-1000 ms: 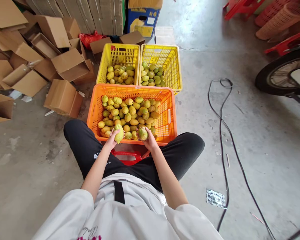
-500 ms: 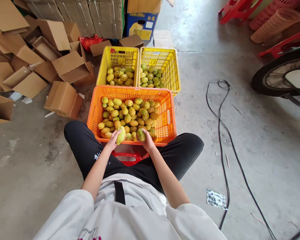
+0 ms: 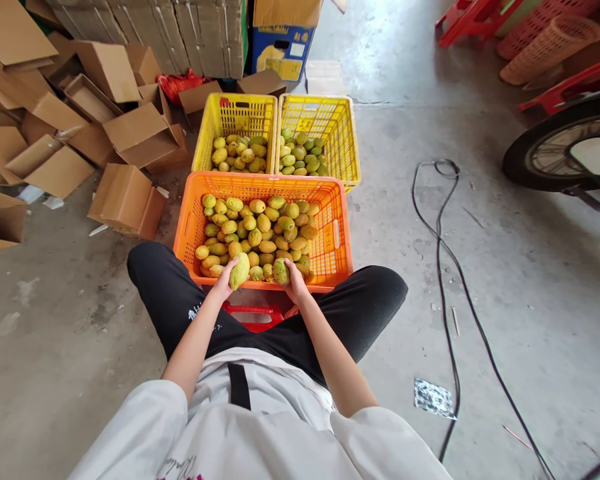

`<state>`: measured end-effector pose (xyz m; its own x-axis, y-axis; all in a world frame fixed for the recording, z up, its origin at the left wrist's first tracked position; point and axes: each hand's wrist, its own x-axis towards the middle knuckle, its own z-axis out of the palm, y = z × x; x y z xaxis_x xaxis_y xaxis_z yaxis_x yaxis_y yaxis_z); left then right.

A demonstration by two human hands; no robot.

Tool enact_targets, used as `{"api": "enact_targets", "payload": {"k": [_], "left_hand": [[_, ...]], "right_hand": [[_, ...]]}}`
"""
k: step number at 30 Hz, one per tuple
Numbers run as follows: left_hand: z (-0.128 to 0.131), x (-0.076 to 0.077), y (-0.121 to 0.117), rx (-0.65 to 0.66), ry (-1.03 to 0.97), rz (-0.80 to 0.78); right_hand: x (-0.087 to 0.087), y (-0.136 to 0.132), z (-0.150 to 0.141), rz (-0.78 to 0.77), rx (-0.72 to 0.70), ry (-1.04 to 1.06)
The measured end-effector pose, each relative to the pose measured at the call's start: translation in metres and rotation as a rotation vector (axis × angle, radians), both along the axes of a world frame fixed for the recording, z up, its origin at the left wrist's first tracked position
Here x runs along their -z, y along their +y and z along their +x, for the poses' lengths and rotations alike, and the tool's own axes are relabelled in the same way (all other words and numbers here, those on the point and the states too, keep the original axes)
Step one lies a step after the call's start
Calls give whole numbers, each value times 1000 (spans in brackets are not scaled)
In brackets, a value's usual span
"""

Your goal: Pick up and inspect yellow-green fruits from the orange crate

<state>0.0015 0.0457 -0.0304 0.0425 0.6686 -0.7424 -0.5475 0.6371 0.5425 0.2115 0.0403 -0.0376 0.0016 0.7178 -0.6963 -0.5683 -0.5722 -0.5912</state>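
Note:
My left hand [image 3: 223,283] is wrapped round a yellow-green oval fruit [image 3: 239,271], its skin slightly uneven. A darker green, blotched oval fruit [image 3: 281,272] is held in my right hand [image 3: 297,284]. Both hands are at the near rim of an orange plastic crate [image 3: 341,230], a short gap apart. Inside that crate lies a heap of similar fruit [image 3: 267,246], ranging from yellow and orange to green, some with brown marks. The undersides of the two held fruits and some of my fingertips are hidden.
Behind the orange crate stand two yellow crates [image 3: 269,100] [image 3: 347,133], with yellower fruit left and greener fruit right. Cardboard boxes [image 3: 125,193] are piled at left. A black cable [image 3: 439,233] runs along the floor at right, near a motorcycle wheel [image 3: 530,153]. A red stool [image 3: 253,309] is beneath the crate.
Both hands keep hold of their fruits and stay almost in place. The fruit in my left hand has turned slightly, and the view has shifted very little.

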Motion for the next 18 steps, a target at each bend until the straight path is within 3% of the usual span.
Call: {"api": "enact_targets", "payload": {"k": [6,14,18], "left_hand": [[0,-1,2,-46,-43,-70],[0,-2,2,-97,-104,-106],[1,-4,3,-106,-99,-111]], "right_hand": [[-2,-6,-1,97,-45,-9],[0,-3,6,11,-75,86],[0,-1,6,-36,-23,150]]}}
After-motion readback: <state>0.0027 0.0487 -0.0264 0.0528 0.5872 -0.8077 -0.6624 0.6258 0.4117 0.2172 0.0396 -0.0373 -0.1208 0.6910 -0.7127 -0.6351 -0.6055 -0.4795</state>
